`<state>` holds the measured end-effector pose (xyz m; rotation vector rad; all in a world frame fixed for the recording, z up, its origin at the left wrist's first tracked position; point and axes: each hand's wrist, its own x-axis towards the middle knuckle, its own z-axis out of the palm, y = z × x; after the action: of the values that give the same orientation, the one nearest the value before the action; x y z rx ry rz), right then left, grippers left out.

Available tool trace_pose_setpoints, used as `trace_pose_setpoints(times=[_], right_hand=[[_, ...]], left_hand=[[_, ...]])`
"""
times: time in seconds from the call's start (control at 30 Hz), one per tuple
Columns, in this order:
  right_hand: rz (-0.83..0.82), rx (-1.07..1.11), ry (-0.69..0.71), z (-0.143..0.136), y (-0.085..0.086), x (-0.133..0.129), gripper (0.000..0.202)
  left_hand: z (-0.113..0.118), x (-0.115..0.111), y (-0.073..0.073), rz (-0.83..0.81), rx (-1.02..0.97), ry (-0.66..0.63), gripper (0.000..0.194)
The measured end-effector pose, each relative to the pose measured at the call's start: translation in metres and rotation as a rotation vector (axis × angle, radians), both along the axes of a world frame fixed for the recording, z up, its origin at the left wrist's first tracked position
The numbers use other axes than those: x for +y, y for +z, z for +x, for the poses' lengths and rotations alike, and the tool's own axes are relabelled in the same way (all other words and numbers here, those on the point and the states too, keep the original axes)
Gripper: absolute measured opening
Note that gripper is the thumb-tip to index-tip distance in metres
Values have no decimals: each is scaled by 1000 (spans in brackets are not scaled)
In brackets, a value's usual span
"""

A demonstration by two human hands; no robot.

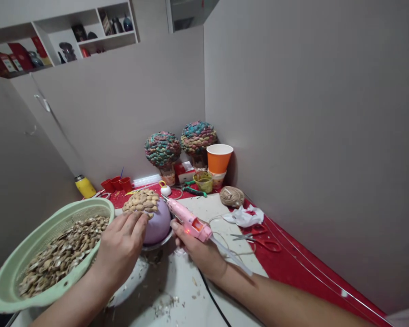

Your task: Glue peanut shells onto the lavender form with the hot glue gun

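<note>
A purple balloon [158,225] rests in a metal bowl [157,246], its upper left covered with rows of tan peanut shells [141,200]. My left hand [124,236] is at the balloon's front left, fingers closed and pressing a peanut shell [150,216] against it just below the covered part. In my right hand [197,247] is a pink hot glue gun [189,219] with a lit red light. Its nozzle points up and left, close to the balloon's upper right side. A clear glue stick [231,256] sticks out of its back.
A green basket [7,272] of loose shells stands at the left. Two colourful shell-covered balls [162,150] on stands, an orange paper cup [220,159], a twine ball [231,196] and scissors [259,238] lie behind and right. A black cord [213,299] crosses the white board [187,290].
</note>
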<state>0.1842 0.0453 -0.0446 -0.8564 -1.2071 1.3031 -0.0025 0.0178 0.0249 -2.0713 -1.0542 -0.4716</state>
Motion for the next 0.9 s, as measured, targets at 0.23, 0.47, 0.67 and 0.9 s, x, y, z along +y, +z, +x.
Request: trace_pose_setpoints(times=[0.23, 0.47, 0.67, 0.9], right_hand=[[27, -4, 2, 1, 5, 0, 38], [15, -28, 7, 2, 7, 1, 36], [2, -49, 20, 3, 8, 1, 39], [-8, -38, 19, 3, 6, 3, 37]], left_hand=[[8, 5, 3, -11, 70, 17, 27], [6, 13, -1, -27, 30, -16, 25], [4, 14, -9, -20, -46, -79, 22], [-3, 16, -19, 38, -85, -160, 21]])
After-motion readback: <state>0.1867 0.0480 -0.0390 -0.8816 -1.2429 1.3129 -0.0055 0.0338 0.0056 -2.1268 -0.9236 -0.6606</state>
